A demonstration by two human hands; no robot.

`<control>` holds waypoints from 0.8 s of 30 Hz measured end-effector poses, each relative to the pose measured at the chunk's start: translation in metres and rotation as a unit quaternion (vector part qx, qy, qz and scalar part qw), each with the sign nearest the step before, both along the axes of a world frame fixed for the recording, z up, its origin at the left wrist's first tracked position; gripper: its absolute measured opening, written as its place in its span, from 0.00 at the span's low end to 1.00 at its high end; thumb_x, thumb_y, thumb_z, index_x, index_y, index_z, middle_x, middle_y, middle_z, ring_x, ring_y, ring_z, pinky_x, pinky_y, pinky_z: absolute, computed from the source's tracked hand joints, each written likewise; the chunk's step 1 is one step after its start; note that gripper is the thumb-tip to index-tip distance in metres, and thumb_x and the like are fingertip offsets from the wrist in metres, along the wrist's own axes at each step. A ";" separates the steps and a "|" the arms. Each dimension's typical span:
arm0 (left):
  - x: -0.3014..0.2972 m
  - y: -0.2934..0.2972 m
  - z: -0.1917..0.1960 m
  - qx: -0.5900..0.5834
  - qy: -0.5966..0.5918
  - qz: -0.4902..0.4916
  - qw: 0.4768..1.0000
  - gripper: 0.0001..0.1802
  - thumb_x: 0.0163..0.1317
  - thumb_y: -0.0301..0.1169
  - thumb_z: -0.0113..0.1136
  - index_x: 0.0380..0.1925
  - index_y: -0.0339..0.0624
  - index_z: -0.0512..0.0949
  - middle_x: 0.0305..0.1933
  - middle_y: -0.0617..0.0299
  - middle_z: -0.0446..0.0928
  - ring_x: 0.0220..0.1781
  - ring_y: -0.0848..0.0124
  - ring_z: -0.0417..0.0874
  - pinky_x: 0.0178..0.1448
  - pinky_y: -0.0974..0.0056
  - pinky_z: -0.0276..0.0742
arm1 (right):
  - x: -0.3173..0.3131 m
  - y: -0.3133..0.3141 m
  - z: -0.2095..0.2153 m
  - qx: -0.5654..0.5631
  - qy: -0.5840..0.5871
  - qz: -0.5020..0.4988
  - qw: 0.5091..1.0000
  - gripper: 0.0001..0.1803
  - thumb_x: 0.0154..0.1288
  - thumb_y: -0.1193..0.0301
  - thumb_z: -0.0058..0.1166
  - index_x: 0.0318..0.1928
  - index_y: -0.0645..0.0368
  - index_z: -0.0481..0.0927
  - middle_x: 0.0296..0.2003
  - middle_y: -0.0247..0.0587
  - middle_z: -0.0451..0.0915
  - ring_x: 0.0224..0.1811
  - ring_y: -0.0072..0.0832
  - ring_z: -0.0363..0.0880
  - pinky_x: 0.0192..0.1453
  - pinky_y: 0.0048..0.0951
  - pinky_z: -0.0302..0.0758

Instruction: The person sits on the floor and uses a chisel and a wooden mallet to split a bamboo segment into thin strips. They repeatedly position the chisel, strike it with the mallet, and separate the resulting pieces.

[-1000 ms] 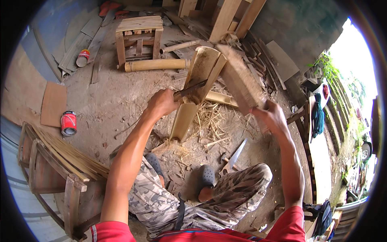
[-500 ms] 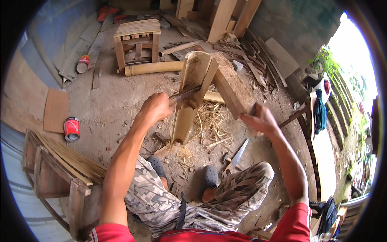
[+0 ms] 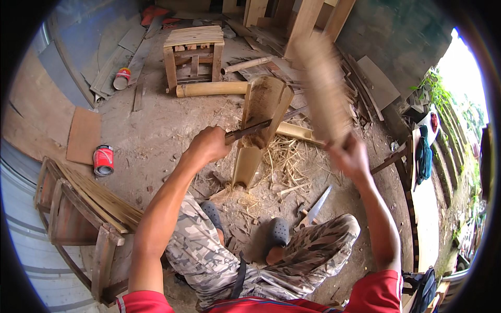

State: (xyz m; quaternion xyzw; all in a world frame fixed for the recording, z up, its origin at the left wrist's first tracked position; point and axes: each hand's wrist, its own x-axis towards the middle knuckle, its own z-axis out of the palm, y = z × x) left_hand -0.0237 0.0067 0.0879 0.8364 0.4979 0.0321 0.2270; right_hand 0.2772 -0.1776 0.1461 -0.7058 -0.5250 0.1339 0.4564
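Head cam feed, I'm viewing from afar; clock directions run from the centre of my view. Two bare hands at work over a dirt floor (image 3: 156, 122).

My left hand (image 3: 210, 144), btwn 9 and 10, close to centre, is wrapped tight round the handle of a knife (image 3: 254, 128). The blade points toward 1 and runs across a split, trough-shaped bamboo piece (image 3: 266, 101), which stands at 12, hollow side facing me, w/ a narrower lower section reaching down to the floor.

My right hand (image 3: 350, 159), at 3, grips the near end of a wood block (image 3: 323, 91). The block is tilted up toward 1 and badly blurred; can't tell if it touches the knife tip.

Pale shavings (image 3: 284, 156) lie at 3, just beside the bamboo. Another bamboo half (image 3: 300, 132) lies on the floor at 2. A saw (image 3: 315, 209) lies at 4, near a camo-trousered knee (image 3: 342, 229).

Further out: slatted stool (image 3: 193, 55) at 11, w/ a round bamboo pole (image 3: 211, 89) in front; red can (image 3: 103, 160) at 9; thin strips (image 3: 94, 195) on a wooden frame (image 3: 104, 255), approx 8 to 9.
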 end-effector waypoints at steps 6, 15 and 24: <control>0.005 -0.007 0.009 0.028 0.016 -0.034 0.999 0.12 0.55 0.28 0.64 0.34 0.29 0.84 0.32 0.39 0.84 0.34 0.53 0.88 0.42 0.52 0.84 | -0.005 -0.007 0.051 -0.292 -0.070 -0.033 0.953 0.31 0.56 0.52 0.65 0.49 0.68 0.79 0.38 0.48 0.83 0.37 0.33 0.82 0.42 0.34 0.80; -0.001 -0.004 0.008 -0.017 0.040 -0.001 0.999 0.14 0.55 0.33 0.63 0.34 0.30 0.83 0.35 0.35 0.83 0.40 0.45 0.87 0.47 0.48 0.81 | 0.011 -0.014 0.077 0.131 0.048 -0.061 0.988 0.29 0.61 0.56 0.61 0.54 0.68 0.76 0.41 0.41 0.80 0.41 0.27 0.78 0.47 0.27 0.73; -0.004 -0.009 0.007 -0.007 0.033 -0.002 0.999 0.15 0.57 0.35 0.64 0.36 0.32 0.85 0.36 0.35 0.83 0.41 0.44 0.86 0.48 0.49 0.80 | -0.008 -0.026 -0.001 -0.233 -0.033 -0.018 0.972 0.30 0.55 0.50 0.67 0.40 0.67 0.76 0.31 0.49 0.80 0.32 0.33 0.81 0.37 0.34 0.81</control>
